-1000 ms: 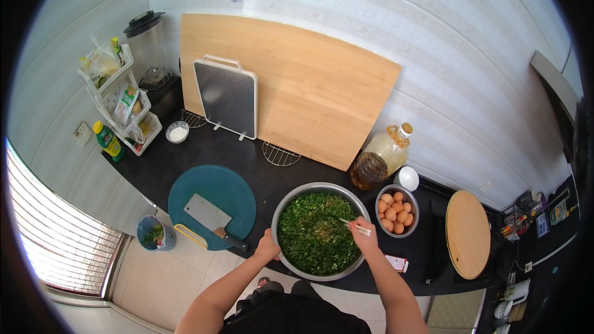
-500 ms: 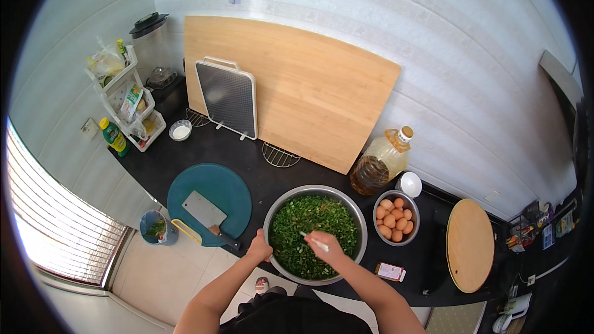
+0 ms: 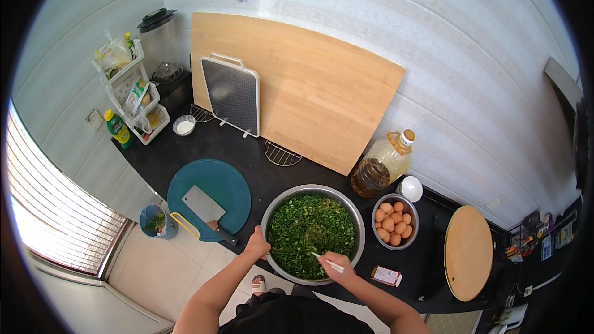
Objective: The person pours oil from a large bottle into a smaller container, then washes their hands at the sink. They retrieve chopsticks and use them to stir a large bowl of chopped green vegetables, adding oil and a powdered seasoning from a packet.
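Note:
A large steel bowl (image 3: 361,226) full of finely chopped greens (image 3: 309,226) stands at the counter's near edge. My left hand (image 3: 258,244) grips its left rim. In my closed right hand (image 3: 338,267), over the bowl's near right side, is a slim white utensil (image 3: 335,265). The utensil's lower end is in the greens, so its kind cannot be made out. Just left of the bowl, a cleaver (image 3: 205,206) lies on a round teal cutting board (image 3: 232,179), its dark handle pointing toward my left hand.
Right of the bowl are a steel bowl of eggs (image 3: 393,222), a small box (image 3: 387,276), an oil jug (image 3: 380,164) and a round wooden board (image 3: 469,253). Behind, a large wooden board (image 3: 309,86) and a framed dark board (image 3: 232,96) lean on the wall. A bin (image 3: 158,221) stands at left.
My right hand has moved nearer to me and slightly right with the white utensil, from the bowl's middle to its near side. My left hand stays on the rim. The whole view has shifted slightly.

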The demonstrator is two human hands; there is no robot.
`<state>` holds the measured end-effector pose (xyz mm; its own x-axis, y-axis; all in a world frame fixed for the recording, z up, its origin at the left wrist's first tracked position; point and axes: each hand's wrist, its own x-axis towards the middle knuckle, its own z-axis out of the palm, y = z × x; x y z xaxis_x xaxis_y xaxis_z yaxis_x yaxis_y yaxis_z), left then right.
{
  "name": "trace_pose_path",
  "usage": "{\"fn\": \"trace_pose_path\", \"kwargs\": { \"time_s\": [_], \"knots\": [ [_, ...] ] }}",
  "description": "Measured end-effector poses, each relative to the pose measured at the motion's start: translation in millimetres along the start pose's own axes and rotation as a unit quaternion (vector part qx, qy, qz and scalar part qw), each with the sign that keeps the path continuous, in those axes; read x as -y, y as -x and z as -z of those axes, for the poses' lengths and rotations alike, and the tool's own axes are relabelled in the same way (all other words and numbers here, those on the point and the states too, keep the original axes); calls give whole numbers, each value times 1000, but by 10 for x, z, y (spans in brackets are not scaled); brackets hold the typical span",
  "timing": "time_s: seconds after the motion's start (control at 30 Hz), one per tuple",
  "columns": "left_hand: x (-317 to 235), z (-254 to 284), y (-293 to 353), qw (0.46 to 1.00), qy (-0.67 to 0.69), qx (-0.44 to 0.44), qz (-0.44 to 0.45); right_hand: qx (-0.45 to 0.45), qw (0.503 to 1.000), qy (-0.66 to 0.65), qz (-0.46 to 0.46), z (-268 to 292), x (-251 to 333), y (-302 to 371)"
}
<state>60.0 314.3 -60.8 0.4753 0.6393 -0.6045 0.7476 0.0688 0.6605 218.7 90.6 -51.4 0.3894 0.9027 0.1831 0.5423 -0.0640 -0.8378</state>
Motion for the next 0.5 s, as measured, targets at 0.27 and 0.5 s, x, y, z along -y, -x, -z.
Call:
{"fn": "trace_pose_path", "kwargs": {
  "time_s": [0.27,0.5],
  "knots": [
    [60,-23,-28,1000,-9,-19,-9,-30,999,0,44,-101,-114,-809],
    [68,-17,-56,1000,14,3,-1,-77,992,81,-52,454,-266,-386]
  ]
}}
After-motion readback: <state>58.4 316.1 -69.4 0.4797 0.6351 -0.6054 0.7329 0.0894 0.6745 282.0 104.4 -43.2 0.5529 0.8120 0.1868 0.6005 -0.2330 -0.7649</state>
